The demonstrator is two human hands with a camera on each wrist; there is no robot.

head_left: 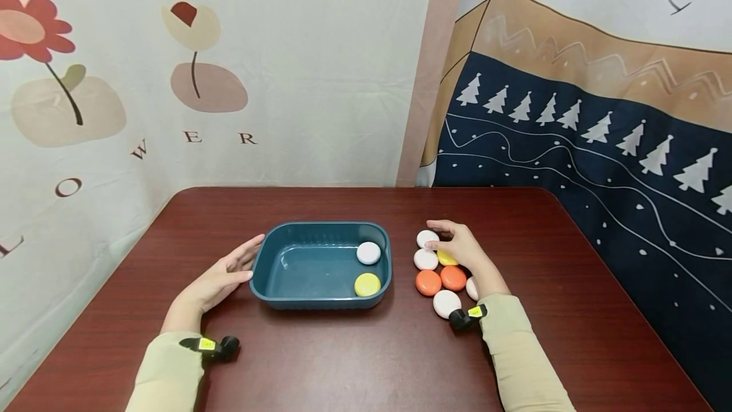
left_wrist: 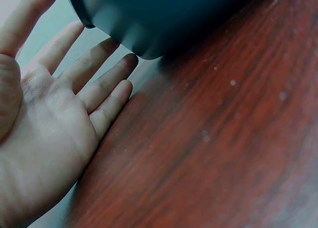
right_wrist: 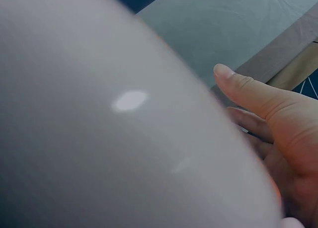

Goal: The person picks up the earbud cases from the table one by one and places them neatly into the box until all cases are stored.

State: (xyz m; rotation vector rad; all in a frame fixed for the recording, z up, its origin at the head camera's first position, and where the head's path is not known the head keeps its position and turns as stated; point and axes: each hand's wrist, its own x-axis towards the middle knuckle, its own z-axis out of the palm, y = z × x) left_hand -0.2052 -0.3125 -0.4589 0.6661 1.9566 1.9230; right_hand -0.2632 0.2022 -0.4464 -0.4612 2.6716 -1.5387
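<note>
Hand state: the left hand [head_left: 214, 281] is spread with fingers nearly straight, its fingertips at the left wall of the blue tray [head_left: 280, 303], and its forearm enters from the near left. The right hand [head_left: 463, 248] has its thumb and fingers parted about the farthest white disc [head_left: 424, 237], right of the tray; contact cannot be confirmed. Its forearm enters from the near right, beside the orange discs [head_left: 428, 283].

Tray [head_left: 320, 303] on table [head_left: 320, 367], two discs [head_left: 368, 253] inside, other discs [head_left: 428, 283] right
</note>
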